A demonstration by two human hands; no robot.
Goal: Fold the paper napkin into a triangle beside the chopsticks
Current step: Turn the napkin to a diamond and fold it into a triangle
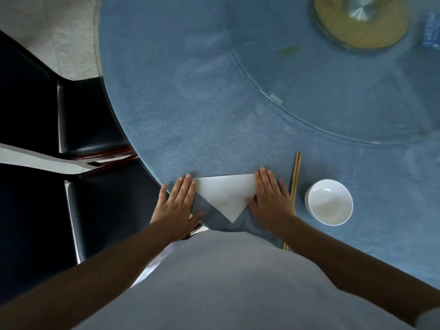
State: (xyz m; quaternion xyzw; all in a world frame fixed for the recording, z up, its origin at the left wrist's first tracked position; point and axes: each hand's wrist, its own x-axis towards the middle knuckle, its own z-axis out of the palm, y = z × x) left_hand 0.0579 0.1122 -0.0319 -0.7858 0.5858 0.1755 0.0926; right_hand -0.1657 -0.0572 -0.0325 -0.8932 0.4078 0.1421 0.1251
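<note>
Napkin (225,196) already sits as a white triangle on the blue tablecloth (190,115), long edge away from the person, point toward their torso, close to the near table edge. Taking the napkin as reference: left hand (177,206) lies flat, fingers spread, palm down at its left corner, fingertips on or right at the paper edge, thumb out toward the point; nothing gripped. Right hand (271,198) lies flat the same way on its right corner, thumb resting on the slanted right edge; also pressing, not gripping. Chopsticks (295,177) lie just right of the napkin, a parallel pair running away from the person; the right hand sits between paper and sticks, its outer edge touching or nearly touching them, can't tell which. The forearm covers their near part; one end shows beside the person's shirt. White bowl (329,202), empty, stands right of the chopsticks, apart from them. Glass turntable (309,103) sits well beyond the napkin, up and right, with a metal-capped round base (360,22) under it. Two dark chairs (90,115) are left of the napkin, off the table edge, pale floor behind them.
</note>
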